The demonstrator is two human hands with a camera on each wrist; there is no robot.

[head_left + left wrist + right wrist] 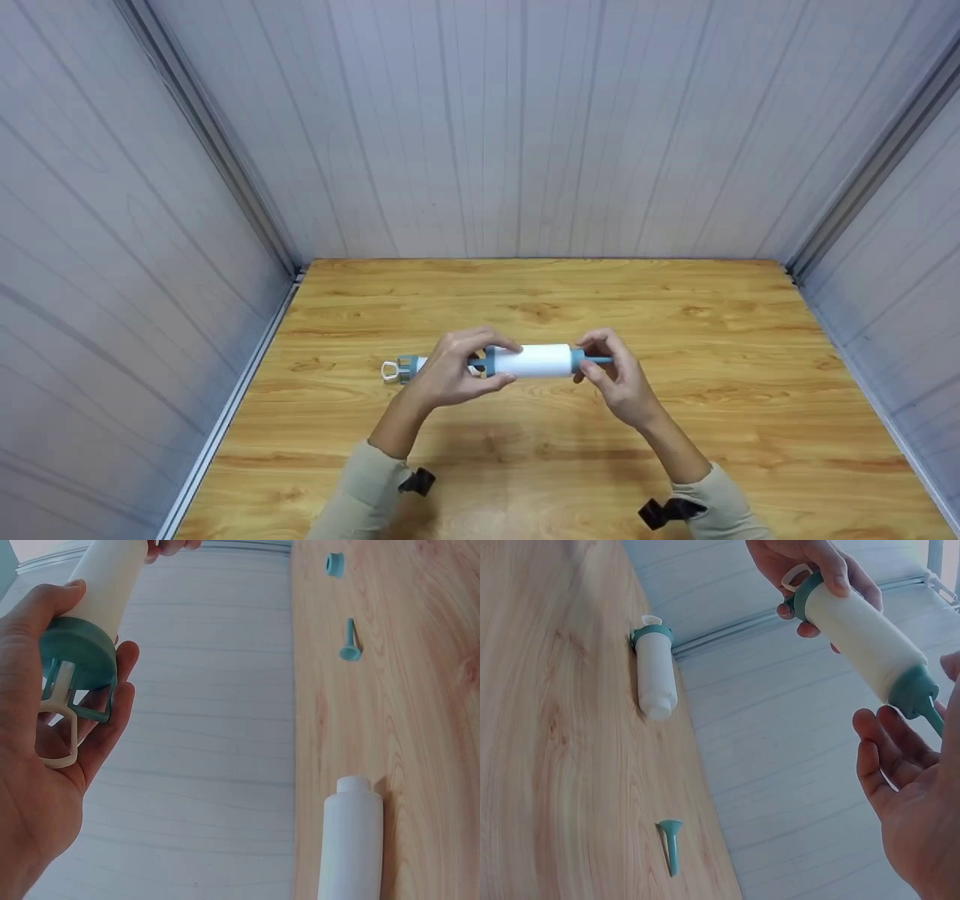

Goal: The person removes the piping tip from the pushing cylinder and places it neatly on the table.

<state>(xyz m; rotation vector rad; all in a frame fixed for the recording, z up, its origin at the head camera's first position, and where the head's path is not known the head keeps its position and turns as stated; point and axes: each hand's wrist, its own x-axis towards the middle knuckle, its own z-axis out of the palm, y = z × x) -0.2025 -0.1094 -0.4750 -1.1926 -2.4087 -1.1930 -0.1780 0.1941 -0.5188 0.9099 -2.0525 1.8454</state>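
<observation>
A white icing syringe [534,361] with teal ends is held level above the table between both hands. My left hand [459,367] grips the barrel beside its teal end cap [79,652], thumb on one side and fingers on the other. The pale plunger ring [60,736] shows near that palm. At the other end, my right hand [615,379] has thumb and fingers around the teal nozzle collar [913,690], fingertips right at its edge. A slim teal nozzle [598,360] points out of the collar between the right thumb and fingers.
On the wooden table [540,300] lies a second white syringe [656,675] with a teal cap, partly behind the left hand in the head view. A loose teal nozzle [350,645] and a small teal ring [334,565] lie near it. Pale panels [487,150] enclose the table.
</observation>
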